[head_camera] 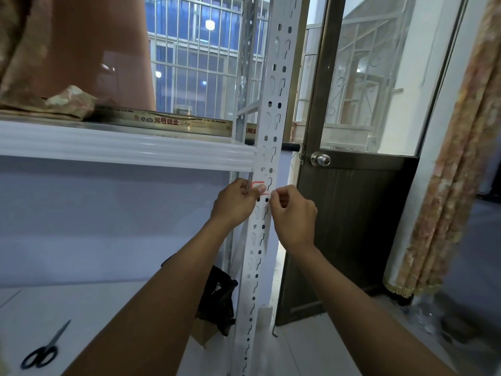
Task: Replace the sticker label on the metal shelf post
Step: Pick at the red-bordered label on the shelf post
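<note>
Sticker (258, 184) sits on metal post (279, 85), below shelf rail. Left hand (234, 203) thumb pins it; right hand (294, 213) fingers (273, 195) pinch its 3 o'clock edge. Risk: uneven pull tears or creases it over slots.

Lower shelf (108, 308), black scissors (43, 348) on it

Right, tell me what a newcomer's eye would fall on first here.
First, two hands meeting mid-frame on the perforated metal shelf post, just below the white shelf. The left hand pins a red-edged sticker label under its thumb, while the right hand pinches at the label's right edge. After that, the black scissors lying on the lower shelf at bottom left.
</note>
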